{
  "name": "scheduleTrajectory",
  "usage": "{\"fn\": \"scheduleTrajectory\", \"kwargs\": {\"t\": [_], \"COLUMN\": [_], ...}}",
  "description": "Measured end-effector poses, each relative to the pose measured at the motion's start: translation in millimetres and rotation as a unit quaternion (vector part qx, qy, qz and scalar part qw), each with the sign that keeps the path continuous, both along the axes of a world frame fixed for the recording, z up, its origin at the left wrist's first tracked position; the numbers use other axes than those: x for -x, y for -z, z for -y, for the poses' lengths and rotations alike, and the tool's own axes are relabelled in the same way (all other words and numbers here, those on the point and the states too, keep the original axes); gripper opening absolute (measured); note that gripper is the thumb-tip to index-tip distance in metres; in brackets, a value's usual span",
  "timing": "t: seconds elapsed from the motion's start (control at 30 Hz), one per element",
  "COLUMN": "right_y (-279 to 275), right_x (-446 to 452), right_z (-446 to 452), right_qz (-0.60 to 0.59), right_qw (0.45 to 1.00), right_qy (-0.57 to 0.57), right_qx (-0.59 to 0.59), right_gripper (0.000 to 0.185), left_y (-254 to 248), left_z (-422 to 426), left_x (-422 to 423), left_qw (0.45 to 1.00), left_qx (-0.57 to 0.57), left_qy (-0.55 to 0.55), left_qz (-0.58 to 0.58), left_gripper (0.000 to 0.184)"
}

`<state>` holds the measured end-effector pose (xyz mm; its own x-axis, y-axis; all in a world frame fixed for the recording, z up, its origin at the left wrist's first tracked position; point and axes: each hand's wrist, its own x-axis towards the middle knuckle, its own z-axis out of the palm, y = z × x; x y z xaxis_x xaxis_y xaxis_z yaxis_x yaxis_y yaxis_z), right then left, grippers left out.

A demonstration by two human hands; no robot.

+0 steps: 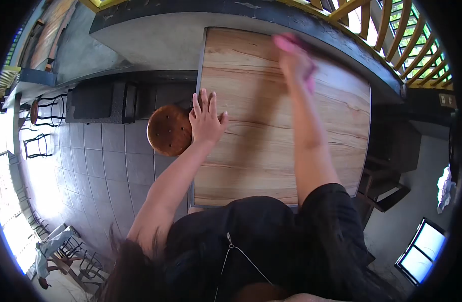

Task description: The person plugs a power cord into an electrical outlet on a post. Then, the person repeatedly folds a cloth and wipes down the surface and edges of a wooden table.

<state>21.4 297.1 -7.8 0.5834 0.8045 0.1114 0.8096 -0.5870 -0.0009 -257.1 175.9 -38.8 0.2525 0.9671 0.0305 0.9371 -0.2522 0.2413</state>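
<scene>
A wooden table (pixel 246 161) with a light grain top spreads out in front of me. My left hand (pixel 208 121) lies flat on its left edge with the fingers stretched out, holding nothing. Out toward the far edge reaches my right hand (pixel 295 65), smeared by motion, with a pink cloth (pixel 286 44) in it against the tabletop. Parts of the cloth show on both sides of the hand. Just left of my left hand, below the table's edge, is a round wooden stool (pixel 168 131) with small holes in its seat.
A grey wall ledge (pixel 190 22) with yellow railing (pixel 364 22) borders the table's far side. Dark wooden furniture (pixel 387 186) stands at the right. On the left, a tiled floor (pixel 105 166) leads to several metal-framed chairs (pixel 37 146) and a dark block-shaped piece (pixel 97 102).
</scene>
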Motion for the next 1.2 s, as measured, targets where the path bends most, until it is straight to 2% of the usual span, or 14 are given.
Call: {"fn": "scheduleTrajectory", "kwargs": {"t": [0.03, 0.2, 0.4, 0.47, 0.5, 0.6, 0.67, 0.77, 0.8, 0.87, 0.93, 1.03, 1.13, 1.2], "right_y": [1, 37, 30, 44, 44, 62, 61, 31, 38, 24, 50, 27, 33, 23], "right_x": [44, 164, 21, -78, -131, -234, -229, -140, -110, -21, 52, 112, 92, 81], "right_z": [-8, -50, -17, 16, 40, 97, 89, 30, 25, 9, 13, 63, 58, 45], "right_qz": [-0.120, -0.043, -0.041, -0.192, 0.065, 0.095, 0.095, 0.013, 0.002, -0.033, -0.103, -0.123, -0.081, -0.103], "right_qw": [0.931, 0.883, 0.829, 0.898, 0.918, 0.975, 0.965, 0.986, 0.985, 0.949, 0.952, 0.819, 0.814, 0.881], "right_qy": [-0.217, -0.399, -0.537, -0.353, -0.359, -0.060, 0.009, 0.161, -0.045, -0.226, -0.279, -0.535, -0.566, -0.457], "right_qx": [-0.268, -0.242, -0.153, -0.179, -0.159, -0.194, -0.245, -0.049, -0.164, -0.217, -0.077, -0.164, -0.098, -0.068], "right_gripper": [0.024, 0.038, 0.041, 0.037, 0.025, 0.026, 0.027, 0.028, 0.029, 0.017, 0.014, 0.038, 0.049, 0.050], "left_y": [0, -6, -7, -5, -5, -4, -3, -4, -3, -2, -4, -7, -6, 0], "left_z": [0, -1, 1, -1, 0, 1, 1, 1, 1, 1, 0, -1, -1, -1], "left_x": [0, -3, -3, -3, -3, -4, -3, -4, -4, -4, -4, -5, -5, -2], "left_qw": [1.000, 0.999, 0.999, 0.999, 1.000, 1.000, 1.000, 1.000, 1.000, 1.000, 1.000, 0.998, 0.996, 0.999], "left_qx": [0.001, 0.042, 0.040, 0.037, 0.027, 0.018, 0.000, 0.006, 0.007, 0.013, 0.016, 0.044, 0.061, -0.010], "left_qy": [0.001, -0.001, -0.005, -0.008, -0.006, -0.001, 0.000, -0.004, -0.001, -0.004, -0.003, -0.008, -0.017, -0.010], "left_qz": [-0.001, -0.013, -0.002, 0.018, 0.014, 0.002, 0.013, 0.003, 0.002, -0.016, -0.019, -0.052, -0.064, 0.039], "left_gripper": [0.064, 0.066, 0.066, 0.064, 0.064, 0.063, 0.064, 0.064, 0.064, 0.064, 0.064, 0.065, 0.068, 0.070]}}
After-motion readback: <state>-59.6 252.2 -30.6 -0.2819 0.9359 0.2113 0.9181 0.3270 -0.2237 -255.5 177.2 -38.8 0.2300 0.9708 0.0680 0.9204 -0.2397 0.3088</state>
